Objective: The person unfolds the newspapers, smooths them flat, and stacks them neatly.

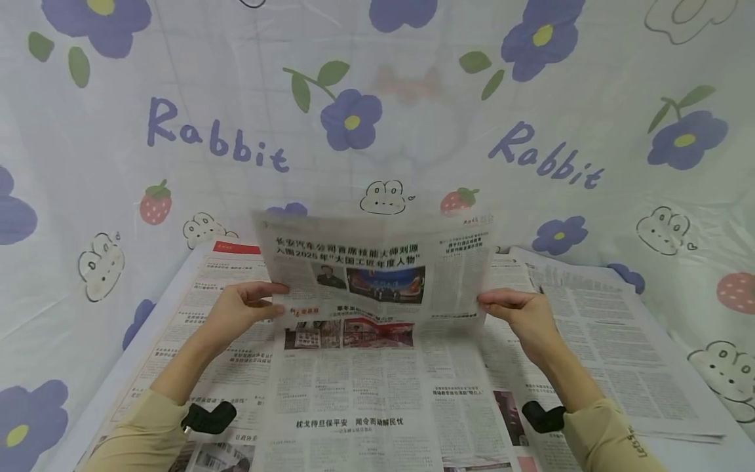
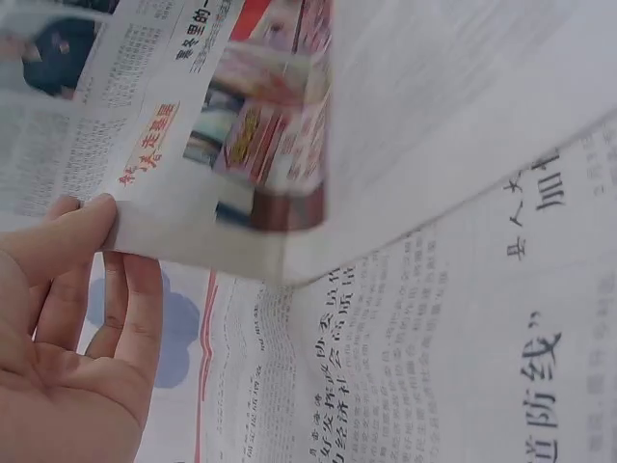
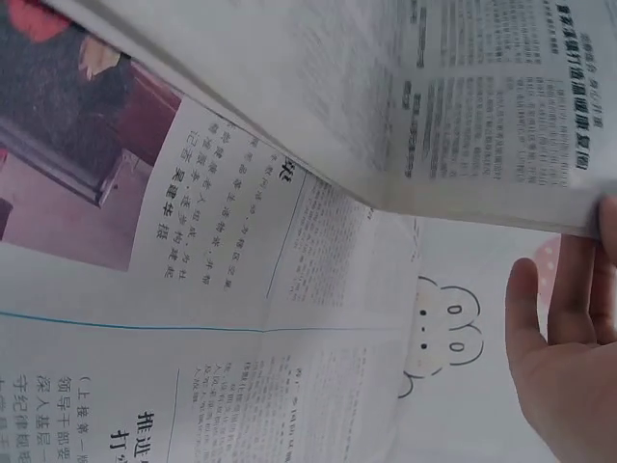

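Observation:
A newspaper [image 1: 454, 282] is held by its left and right edges, its far part raised upright with printed photos facing me. Its near part lies flat toward me over other sheets. My left hand [image 1: 242, 308] pinches the left edge between thumb and fingers. Opposite it, my right hand [image 1: 525, 318] pinches the right edge. In the left wrist view the left thumb [image 2: 92, 222] presses on the printed face, the lower fingers loosely bent below. The right wrist view shows the sheet's fold [image 3: 381, 198] and the right hand at the margin.
Spread newspaper sheets [image 1: 183, 347] cover the white table on the left. More stacked sheets [image 1: 619, 354] lie on the right. Behind hangs a white curtain [image 1: 413, 144] with flowers, rabbits and strawberries. A black wrist device [image 1: 212, 417] sits on the left forearm, another [image 1: 542, 416] on the right.

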Motion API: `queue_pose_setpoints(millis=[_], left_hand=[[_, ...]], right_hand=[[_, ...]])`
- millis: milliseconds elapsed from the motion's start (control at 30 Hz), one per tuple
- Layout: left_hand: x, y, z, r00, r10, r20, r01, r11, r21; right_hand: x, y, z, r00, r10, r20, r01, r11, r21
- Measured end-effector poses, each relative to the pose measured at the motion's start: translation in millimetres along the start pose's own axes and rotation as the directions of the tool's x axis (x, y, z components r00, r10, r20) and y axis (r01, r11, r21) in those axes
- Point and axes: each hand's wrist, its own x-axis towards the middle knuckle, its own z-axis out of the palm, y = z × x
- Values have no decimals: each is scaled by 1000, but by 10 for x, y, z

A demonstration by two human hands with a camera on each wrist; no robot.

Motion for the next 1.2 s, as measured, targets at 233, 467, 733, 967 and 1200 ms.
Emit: queue_pose_setpoints(millis=[233,467,733,967,1200], left_hand=[[12,-49,12,1000,-25,8,26,1000,-12],[30,-123,41,999,-29,31,31,998,-47],[40,-199,78,997,-63,37,66,995,-71],[42,-243,101,995,-80,64,84,994,-69],[68,-307,144,992,-110,64,114,992,-59]], right_hand=[[10,26,24,1000,28,13,-28,999,-33],[17,106,36,996,82,32,-81,996,-35],[36,215,46,985,149,85,-154,986,57],[61,303,66,970,224,91,-229,972,58],[116,423,78,936,345,64,-348,937,39]])
